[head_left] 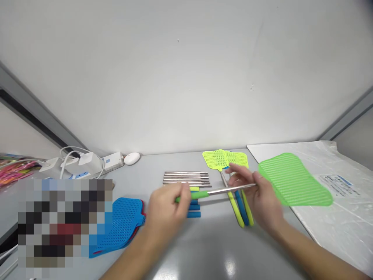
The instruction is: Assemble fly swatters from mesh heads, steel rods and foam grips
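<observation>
A green fly swatter spans my two hands, slightly blurred. My left hand [169,204] is closed around its green handle [201,195]. From the handle a metal rod [230,189] runs to my right hand [262,196], whose thumb lies over the rod's far end while the index finger is raised. Beyond that hand is the green mesh head [294,182]; the joint between rod and head is hidden. Under the rod lie fly swatters with yellow-green heads [215,158] and yellow and blue handles [241,208]. Behind my left hand are blue handles [194,214] and a row of metal rods [186,177].
Blue swatter heads [122,221], with red under them, are stacked at left beside a pixelated patch. A power strip [112,161] with white chargers and a white oval device [132,158] sit near the back wall. Plastic-wrapped sheeting [329,229] covers the right side.
</observation>
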Motion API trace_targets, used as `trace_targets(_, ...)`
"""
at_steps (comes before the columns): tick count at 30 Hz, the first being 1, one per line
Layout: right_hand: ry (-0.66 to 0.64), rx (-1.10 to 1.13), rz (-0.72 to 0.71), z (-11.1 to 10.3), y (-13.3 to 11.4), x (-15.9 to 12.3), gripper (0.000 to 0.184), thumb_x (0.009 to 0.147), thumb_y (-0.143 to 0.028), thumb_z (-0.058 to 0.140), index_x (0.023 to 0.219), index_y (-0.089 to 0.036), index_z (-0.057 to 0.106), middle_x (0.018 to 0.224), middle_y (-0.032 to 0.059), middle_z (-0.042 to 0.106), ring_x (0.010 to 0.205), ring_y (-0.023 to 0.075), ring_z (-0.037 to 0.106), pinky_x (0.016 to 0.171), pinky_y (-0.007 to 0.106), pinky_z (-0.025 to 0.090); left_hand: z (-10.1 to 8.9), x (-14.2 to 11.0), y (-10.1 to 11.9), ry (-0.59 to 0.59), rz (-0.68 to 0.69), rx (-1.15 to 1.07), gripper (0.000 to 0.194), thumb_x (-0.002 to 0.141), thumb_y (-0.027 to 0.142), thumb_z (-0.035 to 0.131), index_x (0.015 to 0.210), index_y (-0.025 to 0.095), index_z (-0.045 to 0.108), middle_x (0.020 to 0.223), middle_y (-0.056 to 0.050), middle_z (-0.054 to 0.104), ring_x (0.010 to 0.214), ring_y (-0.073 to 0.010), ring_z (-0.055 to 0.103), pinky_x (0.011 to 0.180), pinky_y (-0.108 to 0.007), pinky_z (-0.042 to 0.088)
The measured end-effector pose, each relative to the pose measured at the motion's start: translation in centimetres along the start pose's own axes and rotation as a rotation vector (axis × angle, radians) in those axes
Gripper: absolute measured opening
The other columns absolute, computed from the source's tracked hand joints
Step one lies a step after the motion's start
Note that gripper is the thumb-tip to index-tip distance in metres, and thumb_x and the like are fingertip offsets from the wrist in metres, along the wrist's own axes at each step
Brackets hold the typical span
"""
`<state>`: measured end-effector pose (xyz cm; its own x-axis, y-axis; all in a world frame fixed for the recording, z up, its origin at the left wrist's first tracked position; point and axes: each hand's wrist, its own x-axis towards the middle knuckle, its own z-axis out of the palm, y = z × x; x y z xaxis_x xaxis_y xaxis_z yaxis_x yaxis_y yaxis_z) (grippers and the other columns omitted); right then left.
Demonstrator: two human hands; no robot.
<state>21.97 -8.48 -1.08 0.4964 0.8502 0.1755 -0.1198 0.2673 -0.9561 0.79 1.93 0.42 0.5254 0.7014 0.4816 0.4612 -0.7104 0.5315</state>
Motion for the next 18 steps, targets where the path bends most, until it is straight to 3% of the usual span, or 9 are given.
trace_targets(3, -0.079, -0.015, 0.024, 0.9, 0.8, -1.0, 0.059, 0.097, -0.042, 0.018, 0.110, -0.026, 0.074, 0.109, 0.0071, 0.066, 0.089, 0.0241, 0.055, 0.083, 0.040, 0.042, 0.7, -0.5, 1.3, -0.006, 0.067, 0.033, 0.042, 0.096, 0.029, 0.040, 0.056, 0.019, 0.034, 0.051, 0.005, 0.038, 0.049, -0.0092, 0.037, 0.051, -0.025, 0.027)
trace_targets(8, -0.106, 0.002, 0.025, 1.3, 1.2, -1.5, 0.060, 0.098, -0.042, 0.017, 0.110, -0.027, 0.074, 0.108, 0.0062, 0.067, 0.088, 0.0233, 0.056, 0.089, 0.041, 0.040, 0.6, -0.9, 1.4, 0.015, 0.118, 0.097, 0.046, 0.094, 0.041, 0.050, 0.056, 0.019, 0.036, 0.050, 0.005, 0.040, 0.049, -0.0094, 0.039, 0.050, -0.024, 0.027)
trace_targets(13, -0.163, -0.019, 0.061, 2.0, 1.2, -2.0, 0.063, 0.098, -0.044, 0.015, 0.108, -0.026, 0.075, 0.104, 0.0071, 0.068, 0.085, 0.0239, 0.055, 0.081, 0.040, 0.043, 1.5, -1.7, 1.6, 0.008, 0.257, 0.094, 0.052, 0.093, 0.055, 0.046, 0.056, 0.019, 0.037, 0.049, 0.005, 0.039, 0.048, -0.0102, 0.037, 0.049, -0.026, 0.026)
trace_targets(18, -0.152, -0.064, 0.033, 1.6, 0.8, -1.3, 0.059, 0.098, -0.051, 0.019, 0.116, -0.030, 0.071, 0.114, 0.0056, 0.065, 0.083, 0.0222, 0.056, 0.084, 0.040, 0.045, 2.3, -2.1, 1.8, -0.148, 0.154, 0.046, 0.046, 0.094, 0.050, 0.047, 0.061, 0.020, 0.039, 0.052, 0.006, 0.042, 0.048, -0.0103, 0.038, 0.049, -0.025, 0.025)
